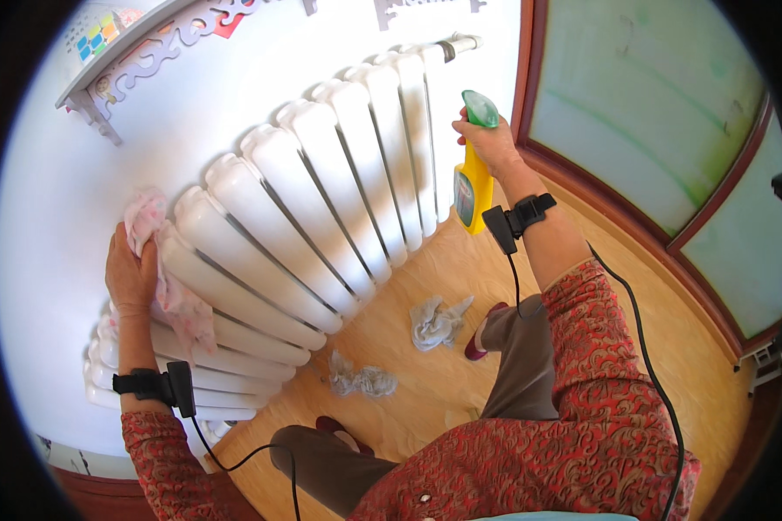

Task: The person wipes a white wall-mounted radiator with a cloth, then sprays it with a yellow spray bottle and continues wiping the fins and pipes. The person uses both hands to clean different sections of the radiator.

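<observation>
A white column radiator (pixel 321 143) runs along the wall in front of me. At its left part, my left hand (pixel 133 273) is closed on a pink-and-white cloth (pixel 182 304), which hangs down over the radiator's columns. My right hand (pixel 493 143) grips a yellow spray bottle (pixel 478 187) with a green trigger head (pixel 480 108) by its neck. The bottle is roughly upright, to the right of the radiator's end and apart from it. Whether a finger presses the trigger cannot be made out.
Two crumpled whitish cloths (pixel 439 322) lie on the wood-look floor (pixel 408 391) by my feet. A scroll-cut shelf (pixel 161 43) juts from the wall above the radiator. Frosted glass panels (pixel 643 95) in a dark red frame stand at the right. Black cables (pixel 639 321) trail from both wrist straps.
</observation>
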The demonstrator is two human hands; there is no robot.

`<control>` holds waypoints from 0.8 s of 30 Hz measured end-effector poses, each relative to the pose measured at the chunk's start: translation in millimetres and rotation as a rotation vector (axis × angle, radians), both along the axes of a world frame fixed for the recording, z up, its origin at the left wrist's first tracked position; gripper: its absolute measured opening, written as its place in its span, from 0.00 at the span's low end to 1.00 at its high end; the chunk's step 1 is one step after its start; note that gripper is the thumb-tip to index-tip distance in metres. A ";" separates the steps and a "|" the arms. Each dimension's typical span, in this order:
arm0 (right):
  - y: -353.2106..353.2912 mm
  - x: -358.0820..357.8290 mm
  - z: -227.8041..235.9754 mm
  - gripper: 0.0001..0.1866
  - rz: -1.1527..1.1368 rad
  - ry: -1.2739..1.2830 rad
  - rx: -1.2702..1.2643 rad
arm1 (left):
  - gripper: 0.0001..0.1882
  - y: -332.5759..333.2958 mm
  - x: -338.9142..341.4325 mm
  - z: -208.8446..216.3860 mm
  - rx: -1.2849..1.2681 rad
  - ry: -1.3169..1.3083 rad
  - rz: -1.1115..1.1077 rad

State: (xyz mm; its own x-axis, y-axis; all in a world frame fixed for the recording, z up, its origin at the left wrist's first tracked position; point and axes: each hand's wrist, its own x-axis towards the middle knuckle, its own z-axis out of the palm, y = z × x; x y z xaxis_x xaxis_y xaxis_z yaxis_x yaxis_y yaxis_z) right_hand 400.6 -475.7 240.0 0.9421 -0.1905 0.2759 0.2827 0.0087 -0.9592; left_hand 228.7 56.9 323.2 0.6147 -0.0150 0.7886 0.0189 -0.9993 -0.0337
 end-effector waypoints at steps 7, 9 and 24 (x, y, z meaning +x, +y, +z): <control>-12.5 -2.1 -55.8 0.08 -0.063 0.146 -0.010 | 0.23 10.3 4.5 -2.5 0.038 0.002 0.038; -15.2 -6.2 -72.5 0.09 -0.025 0.213 0.002 | 0.24 10.2 5.4 -2.3 0.067 -0.034 0.030; 0.9 -13.0 -66.2 0.09 0.019 0.134 0.019 | 0.31 -0.6 -2.0 6.2 -0.053 0.146 0.078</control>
